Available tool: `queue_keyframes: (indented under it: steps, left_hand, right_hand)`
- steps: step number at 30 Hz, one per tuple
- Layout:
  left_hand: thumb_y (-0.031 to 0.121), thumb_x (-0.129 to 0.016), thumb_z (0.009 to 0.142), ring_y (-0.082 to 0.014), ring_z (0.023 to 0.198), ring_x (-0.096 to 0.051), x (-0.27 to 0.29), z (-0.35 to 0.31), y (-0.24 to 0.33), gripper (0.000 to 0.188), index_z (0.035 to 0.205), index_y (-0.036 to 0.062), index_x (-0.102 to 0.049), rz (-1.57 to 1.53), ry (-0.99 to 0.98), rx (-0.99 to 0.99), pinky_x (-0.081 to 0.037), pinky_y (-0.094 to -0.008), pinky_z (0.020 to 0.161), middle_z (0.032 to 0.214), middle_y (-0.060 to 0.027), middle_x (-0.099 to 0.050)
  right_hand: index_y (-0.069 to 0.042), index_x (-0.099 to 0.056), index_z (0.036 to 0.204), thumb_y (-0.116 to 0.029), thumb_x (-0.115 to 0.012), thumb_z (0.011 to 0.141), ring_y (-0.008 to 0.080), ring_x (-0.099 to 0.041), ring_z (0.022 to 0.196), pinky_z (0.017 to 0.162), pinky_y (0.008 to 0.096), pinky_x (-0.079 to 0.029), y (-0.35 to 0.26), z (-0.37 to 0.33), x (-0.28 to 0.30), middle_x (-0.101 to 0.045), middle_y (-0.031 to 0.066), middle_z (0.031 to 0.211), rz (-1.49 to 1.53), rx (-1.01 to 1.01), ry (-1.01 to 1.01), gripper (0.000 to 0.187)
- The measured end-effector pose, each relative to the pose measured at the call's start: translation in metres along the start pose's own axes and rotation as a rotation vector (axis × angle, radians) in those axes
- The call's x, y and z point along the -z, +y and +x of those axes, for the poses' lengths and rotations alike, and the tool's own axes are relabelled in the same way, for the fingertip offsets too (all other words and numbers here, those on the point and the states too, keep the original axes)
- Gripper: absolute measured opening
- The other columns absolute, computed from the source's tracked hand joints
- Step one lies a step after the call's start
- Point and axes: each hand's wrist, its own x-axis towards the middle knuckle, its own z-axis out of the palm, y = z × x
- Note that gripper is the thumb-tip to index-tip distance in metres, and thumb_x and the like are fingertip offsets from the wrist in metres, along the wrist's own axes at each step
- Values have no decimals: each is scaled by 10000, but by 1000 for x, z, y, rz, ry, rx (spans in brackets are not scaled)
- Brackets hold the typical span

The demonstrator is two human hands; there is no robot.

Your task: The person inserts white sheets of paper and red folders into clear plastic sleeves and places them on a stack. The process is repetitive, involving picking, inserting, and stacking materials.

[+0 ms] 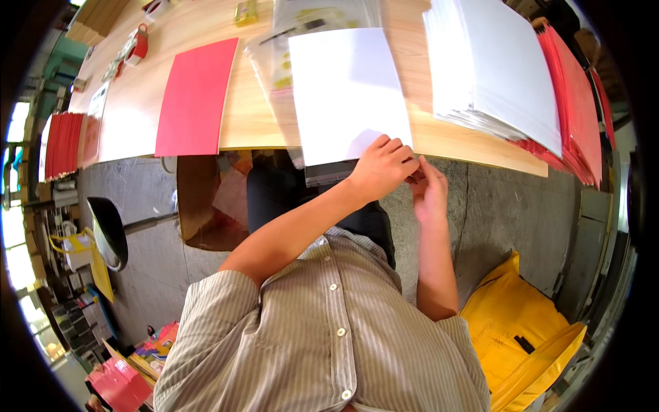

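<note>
A white rectangular sheet or board (347, 89) lies in front of me, its near end jutting past the table edge. Clear plastic sleeves (274, 62) lie partly under it, and a clear strip hangs out below its near end. My left hand (384, 165) is at the sheet's near right corner, fingers curled. Just right of it, my right hand (431, 192) has its thumb and fingers closed together against the left fingertips. Whatever is pinched between the two hands is too small or hidden to tell. A red rectangular board (197, 99) lies flat to the left.
On the wooden table (264, 134), a thick white stack (511, 75) and a red stack (573, 103) stand at the right. Another red stack (64, 145) is far left. Tape rolls (137, 46) lie at the back left. Below are a cardboard box (195, 206) and a yellow bag (515, 329).
</note>
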Motion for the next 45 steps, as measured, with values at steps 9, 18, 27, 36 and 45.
queue_keyframes:
  steps: [9, 18, 27, 36, 45]
  left_hand:
    - [75, -659, 716, -201, 839, -609, 19, -9, 7, 167, 880, 99, -657, -68, -22, -56, -466, -338, 785, 891, -2, -656]
    - [-13, -631, 875, -232, 804, -663, 198, -255, -48, 53, 905, 29, -623, -469, -254, 909, -533, -340, 740, 862, -88, -665]
    - [111, -739, 804, -266, 704, -645, 189, -508, -130, 165, 905, 26, -640, 42, 15, 1482, -530, -372, 687, 748, -119, -672]
    - [258, -630, 893, -428, 1093, -644, 219, -478, -160, 745, 1558, 238, -293, 371, -417, 1645, -539, -557, 834, 1516, -235, -417]
    - [195, -687, 863, -381, 1157, -615, 228, -351, -120, 488, 1335, 123, -588, 439, -119, 992, -514, -498, 905, 1326, -147, -612]
  right_hand:
    - [-6, -723, 960, -133, -658, 935, 169, -663, 791, 723, 306, -492, -11, 12, -9, -732, 97, 909, -197, 54, 41, 145]
    - [-14, -701, 985, -146, -641, 941, 187, -685, 877, 736, 309, -470, -10, 14, -3, -737, 110, 949, -267, 91, 34, 151]
    - [-24, -656, 1027, -140, -608, 977, 204, -664, 892, 759, 327, -480, -23, 4, 3, -708, 116, 971, -396, 67, -6, 135]
    - [-87, -449, 1432, -258, -811, 832, 304, -426, 1359, 1077, 458, -368, -47, -18, -7, -469, 140, 1459, -1637, 1060, -311, 721]
    - [-136, -611, 1317, -90, -803, 779, 296, -466, 1363, 1049, 443, -381, -32, 20, -15, -540, 57, 1431, -1712, 1182, -426, 573]
